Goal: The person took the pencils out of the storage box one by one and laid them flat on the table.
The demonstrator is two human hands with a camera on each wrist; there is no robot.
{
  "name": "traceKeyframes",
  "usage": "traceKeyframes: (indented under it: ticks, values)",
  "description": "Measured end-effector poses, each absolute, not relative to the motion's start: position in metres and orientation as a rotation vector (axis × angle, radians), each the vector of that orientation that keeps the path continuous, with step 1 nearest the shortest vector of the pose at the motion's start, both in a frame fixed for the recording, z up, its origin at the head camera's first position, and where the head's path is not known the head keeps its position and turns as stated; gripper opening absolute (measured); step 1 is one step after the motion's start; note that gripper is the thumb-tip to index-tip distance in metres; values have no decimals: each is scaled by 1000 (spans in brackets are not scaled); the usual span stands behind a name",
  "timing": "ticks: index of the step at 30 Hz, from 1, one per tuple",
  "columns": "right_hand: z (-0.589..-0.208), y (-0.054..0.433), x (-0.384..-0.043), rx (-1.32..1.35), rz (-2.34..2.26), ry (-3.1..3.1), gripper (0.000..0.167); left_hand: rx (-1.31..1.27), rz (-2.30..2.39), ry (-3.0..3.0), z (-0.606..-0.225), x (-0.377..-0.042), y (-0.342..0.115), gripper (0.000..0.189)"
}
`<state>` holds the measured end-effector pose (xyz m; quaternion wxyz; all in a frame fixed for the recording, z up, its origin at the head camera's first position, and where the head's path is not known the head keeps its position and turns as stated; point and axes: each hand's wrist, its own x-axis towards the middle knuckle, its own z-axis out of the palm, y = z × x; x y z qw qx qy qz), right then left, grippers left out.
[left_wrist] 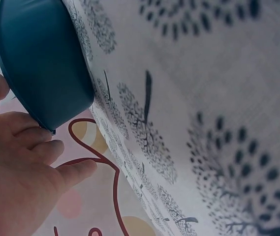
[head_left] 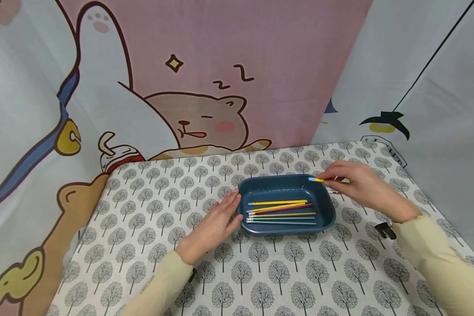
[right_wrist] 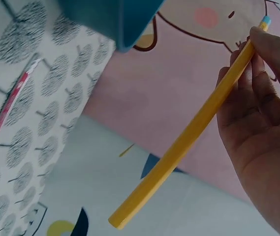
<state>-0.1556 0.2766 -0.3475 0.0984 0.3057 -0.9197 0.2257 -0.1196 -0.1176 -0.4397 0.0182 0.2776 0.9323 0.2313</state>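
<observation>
Biggest first: cartoon curtain, pink & white w/ a sleeping animal, fills upper half of the frame. Below it, lower half & center: desk under a tree-print cloth.

Next, dark blue tray, just R of center on the cloth.

Hands: L hand at tray's left end, fingers extended & a bit spread, touching the rim; prob. steadying it. R hand is over tray's back-right corner, thumb & fingers pinching a yellow pencil close to its blue-tipped end. That tip points left, just over the corner; the other end looks blunt in R wrist view.

Smallest: loose pencils in the tray, approx. six (yellow, red, gold-ish, green), lying roughly side by side, left to right. One red pencil lies on the cloth outside the tray, by its right end; mostly hidden in head view.

Step in hand, my read: moving single pencils across the tray's right edge; can't tell if in or out. Next move prob. calls for keeping the pinch firm, clearing the rim, lining the pencil up before letting go.
</observation>
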Motion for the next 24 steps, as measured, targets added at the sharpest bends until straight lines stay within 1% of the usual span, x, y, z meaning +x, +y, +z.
traceKeyframes:
  ticks: [6, 24]
  values:
    - [-355, 294, -153, 857, 679, -2748, 31, 857, 713, 2893, -440, -120, -118, 64]
    - [-387, 332, -156, 827, 639, -2751, 30, 863, 709, 2898, -441, -120, -118, 64]
